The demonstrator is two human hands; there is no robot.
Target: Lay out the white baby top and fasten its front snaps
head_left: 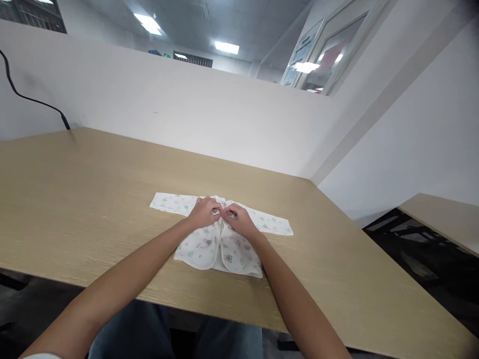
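Note:
A small white baby shirt (200, 248) with a printed pattern lies spread on the table, its long sleeves stretched out to both sides. Its front edges meet near the collar and part toward the hem. My left hand (205, 211) pinches the left front edge just below the collar, thumb and fingertips together. From the other side, my right hand (240, 218) pinches the right front edge at the same spot. The fingertips of both hands touch or nearly touch. Whatever fastener may be between them is hidden by the fingers.
The shirt rests on a wood-look table (112, 199). Behind it stands a white partition (194, 114). A black cable (37, 101) hangs down to the back left of the table. To the right is another wooden surface (445, 219) with dark framework below.

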